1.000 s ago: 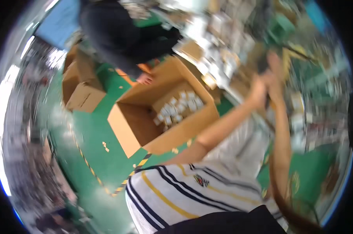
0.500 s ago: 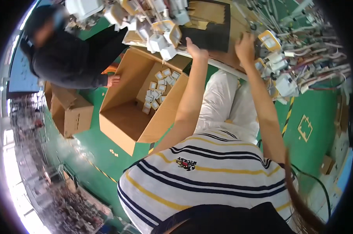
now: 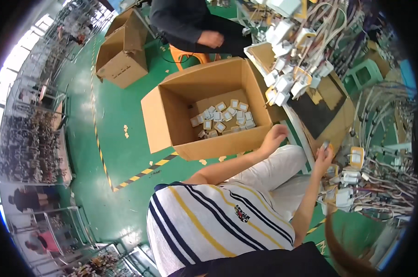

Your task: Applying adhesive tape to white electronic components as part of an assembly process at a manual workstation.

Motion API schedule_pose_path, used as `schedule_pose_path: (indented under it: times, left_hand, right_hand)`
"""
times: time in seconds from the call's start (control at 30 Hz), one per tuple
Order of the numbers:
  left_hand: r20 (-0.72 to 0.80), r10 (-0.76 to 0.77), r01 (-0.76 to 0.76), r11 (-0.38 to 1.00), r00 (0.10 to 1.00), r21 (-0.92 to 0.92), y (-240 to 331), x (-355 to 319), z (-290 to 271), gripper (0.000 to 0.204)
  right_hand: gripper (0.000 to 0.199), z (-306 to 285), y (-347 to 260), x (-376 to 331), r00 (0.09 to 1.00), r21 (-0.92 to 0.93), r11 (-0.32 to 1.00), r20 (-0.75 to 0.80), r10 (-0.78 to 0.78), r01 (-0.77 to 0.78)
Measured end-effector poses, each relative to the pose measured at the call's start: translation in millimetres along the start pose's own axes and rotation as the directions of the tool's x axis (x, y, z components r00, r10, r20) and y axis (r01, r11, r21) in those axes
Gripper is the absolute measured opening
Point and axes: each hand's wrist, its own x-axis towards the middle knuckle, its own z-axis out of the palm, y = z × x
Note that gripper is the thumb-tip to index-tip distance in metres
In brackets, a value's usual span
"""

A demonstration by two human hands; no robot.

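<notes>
My left hand (image 3: pixel 274 138) hovers by the near right corner of an open cardboard box (image 3: pixel 199 150), its fingers loosely bent and apart, with nothing visible in them. Inside that box lie several white pieces with yellowish edges (image 3: pixel 219 115). Over the near edge of the worktable, my right hand (image 3: pixel 324 160) is closed on a small grey piece (image 3: pixel 326 145), too small to name. A black mat (image 3: pixel 320 108) with torn tan tape lies on the table's cardboard top (image 3: pixel 342 123) beyond my hands. To the right of my right hand is a white block with a yellow edge (image 3: pixel 356 157).
White blocks with cables (image 3: pixel 287 81) crowd the table's far left; more cables (image 3: pixel 379 173) spread at right. A co-worker's hand (image 3: pixel 211 39) is behind the box, near an orange stool (image 3: pixel 188 56). Another carton (image 3: pixel 122 67) stands at far left. Striped tape (image 3: pixel 146 172) marks the green floor.
My view has swung left, so the box now sits centrally. My left hand has left the mat's edge for the box corner. A small grey piece now shows in my right hand.
</notes>
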Motion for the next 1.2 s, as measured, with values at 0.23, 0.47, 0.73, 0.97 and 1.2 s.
schedule_pose_path:
  times: [0.23,0.47,0.73,0.97,1.2]
  left_hand:
    - [0.206,0.502,-0.227,-0.020,0.840,0.974,33,-23,-150,0.063]
    - [0.195,-0.153,-0.181,0.098,0.969,0.979,6,-28,-207,0.024]
    - [0.153,-0.211,-0.166,-0.044,0.965,0.985,-26,-23,-208,0.026]
    - [0.115,-0.156,-0.137,-0.136,0.981,0.981,-34,-22,-216,0.026]
    - [0.141,-0.115,-0.150,-0.075,0.983,0.986,-15,-34,-199,0.043]
  right_hand:
    - [0.028,27,6,-4,0.989,0.153,0.982,-0.110,-0.094,0.110]
    - [0.040,45,9,17,0.783,-0.776,0.584,-0.203,-0.588,0.238]
    - [0.034,81,-38,-4,0.797,-0.862,0.503,-0.261,-0.545,0.062]
    - [0.032,85,-43,-9,0.829,-0.834,0.538,-0.212,-0.518,0.122]
    - [0.031,68,-23,-3,0.880,-0.634,0.740,-0.193,-0.433,0.224]
